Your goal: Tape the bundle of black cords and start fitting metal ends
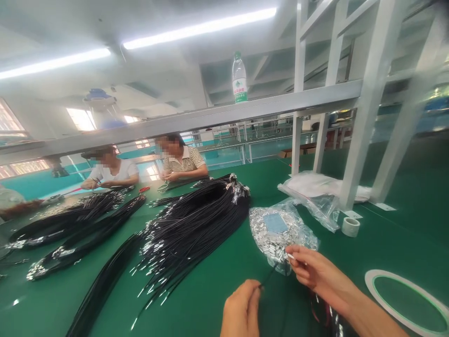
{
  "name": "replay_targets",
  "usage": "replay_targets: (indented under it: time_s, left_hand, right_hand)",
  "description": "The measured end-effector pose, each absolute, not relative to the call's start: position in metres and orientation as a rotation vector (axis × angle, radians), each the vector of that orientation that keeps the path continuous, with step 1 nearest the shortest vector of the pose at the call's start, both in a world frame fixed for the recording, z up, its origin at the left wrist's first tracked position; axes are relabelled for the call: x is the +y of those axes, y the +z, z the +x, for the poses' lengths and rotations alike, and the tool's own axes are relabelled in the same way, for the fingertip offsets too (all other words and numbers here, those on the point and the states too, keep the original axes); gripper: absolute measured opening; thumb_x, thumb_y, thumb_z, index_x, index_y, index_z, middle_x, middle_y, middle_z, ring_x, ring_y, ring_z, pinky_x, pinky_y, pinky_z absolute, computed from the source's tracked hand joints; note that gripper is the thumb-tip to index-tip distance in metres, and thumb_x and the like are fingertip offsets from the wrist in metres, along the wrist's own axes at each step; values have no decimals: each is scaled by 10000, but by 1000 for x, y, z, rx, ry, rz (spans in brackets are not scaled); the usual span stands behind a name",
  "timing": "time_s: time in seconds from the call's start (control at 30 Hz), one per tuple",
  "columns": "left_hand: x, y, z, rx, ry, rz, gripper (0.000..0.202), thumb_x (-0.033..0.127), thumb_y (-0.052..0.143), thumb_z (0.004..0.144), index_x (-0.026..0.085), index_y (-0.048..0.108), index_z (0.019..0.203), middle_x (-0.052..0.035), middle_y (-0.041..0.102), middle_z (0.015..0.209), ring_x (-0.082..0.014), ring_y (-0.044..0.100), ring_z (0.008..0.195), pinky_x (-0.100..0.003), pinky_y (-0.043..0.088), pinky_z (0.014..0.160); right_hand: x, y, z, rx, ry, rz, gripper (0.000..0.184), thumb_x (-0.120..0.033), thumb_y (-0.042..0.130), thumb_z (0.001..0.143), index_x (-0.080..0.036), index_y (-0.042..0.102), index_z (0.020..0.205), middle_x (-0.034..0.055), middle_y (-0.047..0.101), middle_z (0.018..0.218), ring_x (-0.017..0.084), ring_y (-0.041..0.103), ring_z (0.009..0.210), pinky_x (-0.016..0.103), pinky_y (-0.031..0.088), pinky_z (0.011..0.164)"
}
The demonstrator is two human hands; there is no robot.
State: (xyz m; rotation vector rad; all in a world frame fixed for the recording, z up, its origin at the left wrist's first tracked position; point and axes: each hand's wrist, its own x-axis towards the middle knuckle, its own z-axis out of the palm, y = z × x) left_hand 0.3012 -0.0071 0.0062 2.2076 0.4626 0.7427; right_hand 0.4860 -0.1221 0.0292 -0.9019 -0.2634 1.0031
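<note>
My left hand is closed in a pinch on a thin black cord, whose tip points up and right. Between the thumb and fingers of my right hand is a small silver metal tube, apart from the cord. Just beyond my hands lies an opened clear plastic bag filled with small silver metal pieces; a blue-grey square label rests on them. Left of it spreads a large bundle of black cords with silver ends.
More black cord bundles cover the left side of the green table. A tape roll and plastic bags sit by the metal frame posts. A large white-green ring lies right. Two people work opposite.
</note>
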Motion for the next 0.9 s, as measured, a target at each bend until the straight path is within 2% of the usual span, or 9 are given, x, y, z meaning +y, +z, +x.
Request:
replay_targets:
  time_s: [0.2, 0.5, 0.7, 0.83, 0.9]
  left_hand:
    - [-5, 5, 300, 430, 668, 2149, 469, 516, 303, 987, 195, 636, 910, -40, 653, 786, -164, 591, 722, -235, 457, 717]
    - [-6, 10, 300, 412, 610, 2182, 468, 517, 310, 984, 190, 634, 905, -34, 645, 751, -157, 574, 677, -232, 451, 687]
    - [-7, 14, 299, 401, 584, 2225, 403, 438, 324, 990, 193, 627, 886, -32, 657, 768, -158, 588, 696, -222, 432, 676]
    - [-9, 14, 299, 386, 598, 2250, 358, 359, 323, 990, 200, 624, 879, -37, 668, 790, -164, 600, 709, -231, 420, 682]
    - [-11, 15, 299, 407, 602, 2260, 346, 342, 328, 986, 202, 622, 870, -34, 663, 780, -162, 595, 695, -234, 409, 668]
  right_hand:
    - [-125, 36, 484, -352, 1015, -967, 275, -312, 826, 605, -112, 705, 749, -19, 461, 592, 34, 284, 478, 192, 157, 437]
    - [-126, 37, 483, -448, 1050, -1030, 233, -325, 735, 653, -130, 665, 759, -33, 420, 594, 47, 256, 492, 232, 126, 471]
    - [-129, 39, 480, -550, 1046, -1148, 214, -323, 709, 688, -121, 665, 745, -39, 387, 588, 53, 230, 498, 247, 114, 480]
    - [-129, 41, 475, -595, 1044, -1213, 330, -424, 756, 703, -123, 680, 814, -53, 362, 596, 54, 211, 505, 250, 117, 483]
    - [-127, 41, 471, -602, 1057, -1224, 427, -511, 775, 684, -129, 674, 848, -45, 400, 618, 51, 202, 504, 251, 112, 485]
